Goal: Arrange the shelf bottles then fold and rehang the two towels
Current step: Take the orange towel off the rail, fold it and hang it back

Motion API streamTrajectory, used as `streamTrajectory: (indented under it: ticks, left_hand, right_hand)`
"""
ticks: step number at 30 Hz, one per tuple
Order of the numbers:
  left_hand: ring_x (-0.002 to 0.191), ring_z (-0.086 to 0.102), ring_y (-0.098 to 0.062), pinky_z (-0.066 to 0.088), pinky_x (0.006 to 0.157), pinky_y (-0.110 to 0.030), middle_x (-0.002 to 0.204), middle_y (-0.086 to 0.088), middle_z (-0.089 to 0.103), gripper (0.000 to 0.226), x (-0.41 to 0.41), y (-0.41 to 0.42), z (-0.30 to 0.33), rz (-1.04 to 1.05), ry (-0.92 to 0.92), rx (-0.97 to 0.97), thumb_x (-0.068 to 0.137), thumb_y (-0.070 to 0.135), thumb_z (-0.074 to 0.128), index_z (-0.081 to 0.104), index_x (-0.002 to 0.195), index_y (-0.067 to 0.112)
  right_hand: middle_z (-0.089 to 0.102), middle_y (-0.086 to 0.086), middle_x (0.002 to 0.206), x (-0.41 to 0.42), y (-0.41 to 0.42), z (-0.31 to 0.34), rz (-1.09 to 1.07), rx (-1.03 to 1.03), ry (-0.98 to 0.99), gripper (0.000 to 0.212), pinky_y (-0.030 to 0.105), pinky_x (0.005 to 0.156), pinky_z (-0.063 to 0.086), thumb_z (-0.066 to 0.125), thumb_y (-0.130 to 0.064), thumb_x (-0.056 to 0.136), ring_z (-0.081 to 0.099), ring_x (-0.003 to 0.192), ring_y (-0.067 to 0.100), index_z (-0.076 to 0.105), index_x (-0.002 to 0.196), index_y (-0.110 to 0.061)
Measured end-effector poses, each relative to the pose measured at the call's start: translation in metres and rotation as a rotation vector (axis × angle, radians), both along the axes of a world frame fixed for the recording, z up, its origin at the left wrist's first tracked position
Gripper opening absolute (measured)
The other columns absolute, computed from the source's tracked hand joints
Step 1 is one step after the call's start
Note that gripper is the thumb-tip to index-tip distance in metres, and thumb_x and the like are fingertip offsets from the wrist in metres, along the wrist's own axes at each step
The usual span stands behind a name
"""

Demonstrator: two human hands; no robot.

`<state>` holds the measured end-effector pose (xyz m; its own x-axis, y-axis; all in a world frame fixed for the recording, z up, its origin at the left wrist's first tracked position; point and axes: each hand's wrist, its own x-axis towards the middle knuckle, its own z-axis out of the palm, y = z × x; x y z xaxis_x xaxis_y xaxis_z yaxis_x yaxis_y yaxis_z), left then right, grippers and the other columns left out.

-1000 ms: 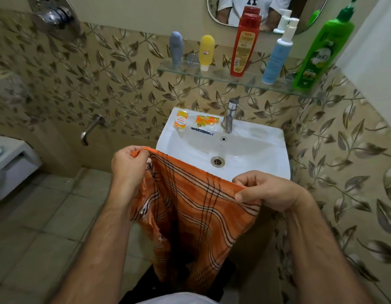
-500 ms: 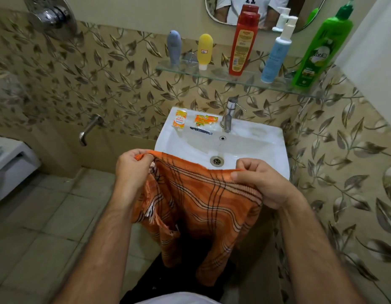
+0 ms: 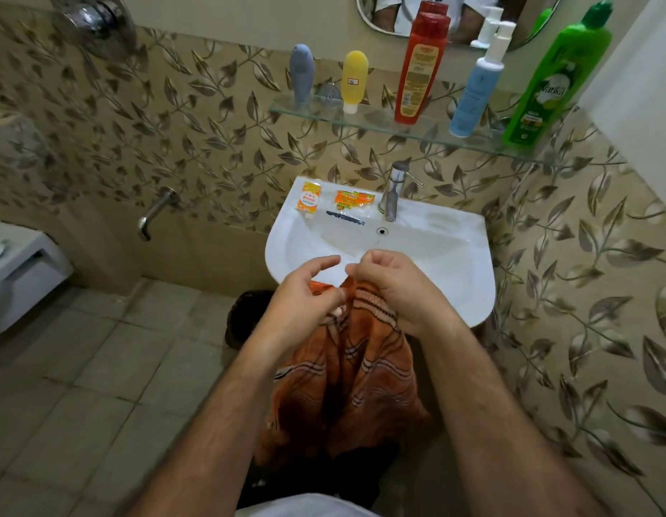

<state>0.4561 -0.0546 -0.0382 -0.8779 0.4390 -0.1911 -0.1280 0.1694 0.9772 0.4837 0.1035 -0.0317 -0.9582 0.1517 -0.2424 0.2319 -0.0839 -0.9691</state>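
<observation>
Item: orange plaid towel (image 3: 346, 371), lower centre of frame, hanging in front of the white sink (image 3: 469, 255); long axis vertical, top edge gathered at the two hands, free end trailing down toward the bottom of the frame

Left hand (image 3: 305, 296): centre of frame, just left of the towel's top; thumb and lower fingers pinched on the upper left corner of the cloth, forefinger lifted and extended toward the other hand

Right hand (image 3: 395, 289): centre of frame, just right of the left hand; fingers curled narrow, closed on the upper right part of the cloth, which bunches under the knuckles

Key relation: both held corners lie side by side, nearly touching, at the near rim of the sink; the towel hangs below and toward the wearer from both sets of fingers. Judged: a lengthwise fold is being closed, corner to corner, and either hand is equally near to take both corners; whether the two edges are aligned cannot be told, since the hands cover them

Shelf stock: glass shelf (image 3: 383, 123), upper right of frame, bearing upright in a row a grey tube (image 3: 301, 74), yellow tube (image 3: 354, 80), red bottle (image 3: 419, 69), blue bottle (image 3: 475, 95), green bottle (image 3: 548, 83); well apart from the hands

Second towel: not in view
</observation>
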Motion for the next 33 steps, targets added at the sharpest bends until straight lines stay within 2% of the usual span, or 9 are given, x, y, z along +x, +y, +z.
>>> streamTrajectory:
  ticks: [2,5,9,15,19,23,28,31,33]
  left_hand:
    - [0.055,0.056,-0.006,0.047,0.055,-0.017,0.059,0.008,0.062,0.031,0.002,0.005,-0.002,0.0,0.054,-0.016,0.091,0.006,0.06,0.068,0.111,0.028]
    - [0.076,0.068,-0.022,0.058,0.073,-0.035,0.082,-0.005,0.074,0.01,0.002,0.008,-0.004,0.012,0.054,-0.031,0.092,0.016,0.064,0.072,0.09,0.022]
    - [0.066,0.066,-0.008,0.055,0.062,-0.024,0.075,0.001,0.072,0.015,-0.003,0.013,-0.01,0.211,0.092,-0.066,0.09,0.013,0.065,0.072,0.082,0.023]
    - [0.068,0.067,-0.016,0.06,0.071,-0.035,0.076,0.002,0.071,0.019,-0.03,0.007,-0.016,0.446,0.135,-0.089,0.089,0.013,0.063,0.068,0.077,0.027]
    - [0.068,0.065,-0.01,0.055,0.066,-0.027,0.082,0.002,0.071,0.019,-0.034,0.005,-0.022,0.458,0.134,-0.108,0.089,0.012,0.064,0.068,0.078,0.027]
    - [0.052,0.061,0.0,0.053,0.058,-0.02,0.073,0.003,0.069,0.017,-0.036,-0.002,-0.021,0.491,0.129,-0.117,0.09,0.01,0.061,0.069,0.082,0.024]
    - [0.057,0.062,-0.011,0.055,0.066,-0.029,0.07,0.0,0.069,0.013,-0.041,-0.009,-0.025,0.473,0.057,-0.117,0.087,0.01,0.061,0.072,0.09,0.017]
    - [0.061,0.062,-0.014,0.055,0.07,-0.032,0.07,-0.002,0.067,0.023,-0.034,-0.007,-0.025,0.383,0.022,-0.1,0.087,0.008,0.064,0.064,0.109,0.017]
    - [0.063,0.064,-0.014,0.056,0.072,-0.033,0.072,-0.006,0.069,0.037,-0.026,-0.005,-0.022,0.315,0.01,-0.104,0.086,0.007,0.065,0.057,0.118,0.023]
  right_hand:
    - [0.052,0.011,0.067,0.003,-0.004,0.003,0.094,-0.003,-0.004,0.032,0.026,0.054,0.046,0.069,-0.013,0.089,0.053,0.055,0.017,0.053,0.062,-0.016]
    - [0.054,0.002,0.06,0.009,0.001,0.008,0.19,0.023,-0.016,0.028,0.02,0.051,0.046,0.067,-0.01,0.091,0.052,0.051,0.01,0.055,0.066,-0.012]
    - [0.049,-0.004,0.056,0.017,0.011,0.01,0.249,0.175,-0.019,0.029,0.018,0.051,0.037,0.071,-0.014,0.089,0.043,0.048,0.006,0.054,0.065,-0.013]
    - [0.056,0.015,0.074,0.034,0.026,0.009,0.367,0.201,-0.072,0.046,0.032,0.071,0.047,0.076,-0.041,0.071,0.055,0.069,0.025,0.062,0.078,0.002]
    - [0.062,0.007,0.069,0.046,0.047,0.016,0.442,0.208,-0.054,0.032,0.026,0.068,0.049,0.072,-0.026,0.08,0.06,0.067,0.016,0.06,0.071,0.002]
    - [0.06,0.015,0.073,0.054,0.067,0.024,0.5,0.261,-0.086,0.039,0.028,0.068,0.05,0.074,-0.029,0.079,0.059,0.069,0.022,0.059,0.077,0.006]
    - [0.061,0.011,0.072,0.054,0.065,0.029,0.429,0.244,-0.014,0.018,0.027,0.066,0.049,0.07,-0.02,0.085,0.057,0.067,0.022,0.065,0.079,-0.004]
    - [0.066,0.012,0.075,0.042,0.052,0.027,0.19,0.175,0.1,0.013,0.03,0.068,0.054,0.068,-0.013,0.09,0.063,0.068,0.022,0.067,0.081,-0.004]
    - [0.063,0.015,0.076,0.031,0.045,0.019,0.025,0.235,0.126,0.019,0.039,0.073,0.052,0.071,-0.024,0.086,0.059,0.071,0.027,0.068,0.078,-0.006]
